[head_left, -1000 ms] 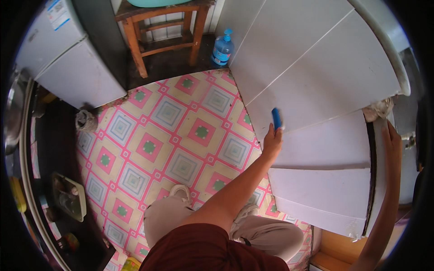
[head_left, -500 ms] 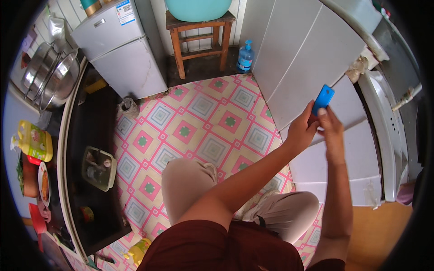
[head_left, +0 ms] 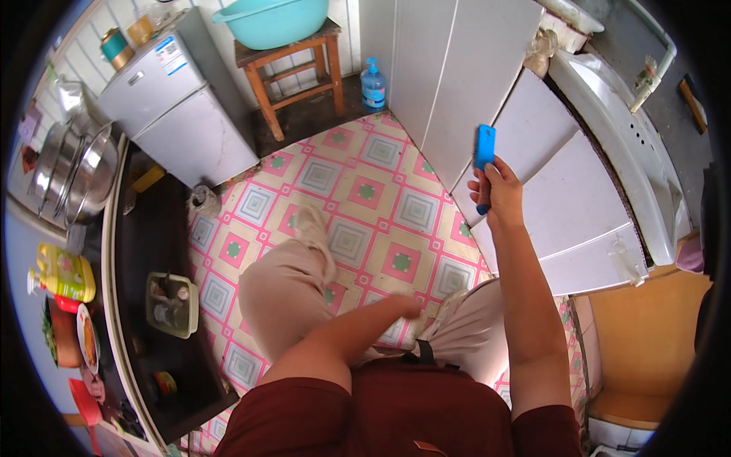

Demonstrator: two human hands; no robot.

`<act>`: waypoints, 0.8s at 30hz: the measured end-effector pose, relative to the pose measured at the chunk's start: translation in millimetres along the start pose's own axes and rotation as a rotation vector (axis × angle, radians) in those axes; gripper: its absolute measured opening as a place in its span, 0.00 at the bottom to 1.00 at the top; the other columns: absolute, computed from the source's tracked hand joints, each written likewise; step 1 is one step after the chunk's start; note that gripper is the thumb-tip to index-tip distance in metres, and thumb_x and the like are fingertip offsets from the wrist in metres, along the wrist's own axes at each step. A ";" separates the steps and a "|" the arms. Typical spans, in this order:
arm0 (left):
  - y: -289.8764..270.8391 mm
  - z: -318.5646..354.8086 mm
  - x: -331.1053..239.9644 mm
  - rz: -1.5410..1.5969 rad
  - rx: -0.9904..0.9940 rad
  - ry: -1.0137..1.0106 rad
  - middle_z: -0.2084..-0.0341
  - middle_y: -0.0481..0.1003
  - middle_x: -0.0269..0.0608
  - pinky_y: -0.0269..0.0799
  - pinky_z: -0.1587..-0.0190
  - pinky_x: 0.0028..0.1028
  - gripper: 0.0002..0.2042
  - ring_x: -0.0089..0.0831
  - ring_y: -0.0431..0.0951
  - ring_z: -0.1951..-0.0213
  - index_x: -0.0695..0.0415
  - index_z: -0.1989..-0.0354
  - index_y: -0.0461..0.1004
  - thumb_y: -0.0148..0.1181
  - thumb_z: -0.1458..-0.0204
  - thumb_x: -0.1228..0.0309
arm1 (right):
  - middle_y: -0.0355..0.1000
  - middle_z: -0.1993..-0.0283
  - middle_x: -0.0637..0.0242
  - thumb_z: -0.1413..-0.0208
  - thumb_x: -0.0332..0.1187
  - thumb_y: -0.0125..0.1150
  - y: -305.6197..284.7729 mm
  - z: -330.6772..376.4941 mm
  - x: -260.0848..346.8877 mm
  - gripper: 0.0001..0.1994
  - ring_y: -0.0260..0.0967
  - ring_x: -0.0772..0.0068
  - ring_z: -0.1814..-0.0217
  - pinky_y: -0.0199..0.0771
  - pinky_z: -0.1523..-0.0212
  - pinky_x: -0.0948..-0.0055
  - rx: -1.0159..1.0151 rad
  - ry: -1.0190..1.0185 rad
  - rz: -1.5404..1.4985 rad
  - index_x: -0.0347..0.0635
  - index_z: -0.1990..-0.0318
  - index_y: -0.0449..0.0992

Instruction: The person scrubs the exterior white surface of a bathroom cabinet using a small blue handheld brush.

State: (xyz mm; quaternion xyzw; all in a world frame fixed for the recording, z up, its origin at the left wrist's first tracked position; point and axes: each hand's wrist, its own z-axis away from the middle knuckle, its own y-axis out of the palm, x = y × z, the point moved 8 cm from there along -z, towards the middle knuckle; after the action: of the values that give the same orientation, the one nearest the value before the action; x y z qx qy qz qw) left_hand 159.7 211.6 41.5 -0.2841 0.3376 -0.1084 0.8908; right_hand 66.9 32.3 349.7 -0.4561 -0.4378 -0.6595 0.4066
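Over by the pale panels [head_left: 470, 68], your right hand [head_left: 499, 189] has its grip closed round the blue brush [head_left: 485, 145]; could slip if that hold loosens, imo. Left hand [head_left: 408, 306]'s blurry, can't tell its grip.

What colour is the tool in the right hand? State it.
Mostly bright blue: the tool in the right hand, best seen in the head view.
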 end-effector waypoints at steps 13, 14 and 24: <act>95.7 -52.4 -9.2 0.143 0.491 0.086 0.64 0.76 0.50 0.69 0.57 0.41 0.17 0.45 0.75 0.59 0.60 0.63 0.77 0.49 0.50 0.59 | 0.73 0.68 0.63 0.42 0.30 0.49 50.3 -58.7 -100.4 0.19 0.65 0.80 0.82 0.64 0.83 0.82 0.169 0.449 0.012 0.35 0.43 0.64; 91.0 -57.4 -9.2 0.156 0.505 0.096 0.64 0.76 0.50 0.69 0.58 0.41 0.17 0.45 0.76 0.60 0.60 0.63 0.77 0.50 0.50 0.59 | 0.73 0.68 0.64 0.42 0.30 0.50 52.0 -66.5 -111.8 0.19 0.65 0.80 0.82 0.64 0.83 0.82 0.179 0.487 0.040 0.36 0.43 0.64; 2.9 -77.3 10.5 0.107 0.593 0.144 0.68 0.76 0.48 0.70 0.61 0.40 0.18 0.43 0.76 0.63 0.60 0.65 0.77 0.52 0.51 0.57 | 0.72 0.70 0.64 0.45 0.32 0.54 62.4 -136.1 -145.6 0.22 0.67 0.78 0.80 0.65 0.82 0.81 0.187 0.630 0.088 0.37 0.43 0.64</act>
State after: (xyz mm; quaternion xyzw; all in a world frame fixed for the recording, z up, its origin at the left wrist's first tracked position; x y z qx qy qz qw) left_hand 116.4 176.4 -13.1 0.0148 0.3680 -0.1749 0.9131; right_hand 128.7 -94.7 195.8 -0.2090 -0.3288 -0.7070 0.5902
